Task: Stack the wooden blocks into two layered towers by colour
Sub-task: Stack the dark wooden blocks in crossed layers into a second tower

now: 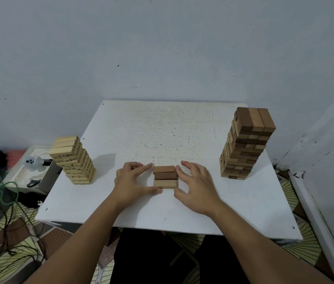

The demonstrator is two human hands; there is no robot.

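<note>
Three wooden blocks (165,176) lie side by side in a flat row near the middle of the white table (162,132): a brown one at the back, a darker one in the middle, a pale one in front. My left hand (133,181) flanks the row's left end with spread fingers, its thumb touching the pale block. My right hand (195,185) flanks the right end, fingers apart and at the block ends. A pale wood tower (74,160) stands at the table's left edge. A taller brown tower (243,144) with mixed shades stands at the right.
The table's back edge meets a grey wall. Left of the table sits a white tray (24,175) with a small white figure and a grey box. Cables and patterned flooring lie below. A white frame (309,201) runs along the right.
</note>
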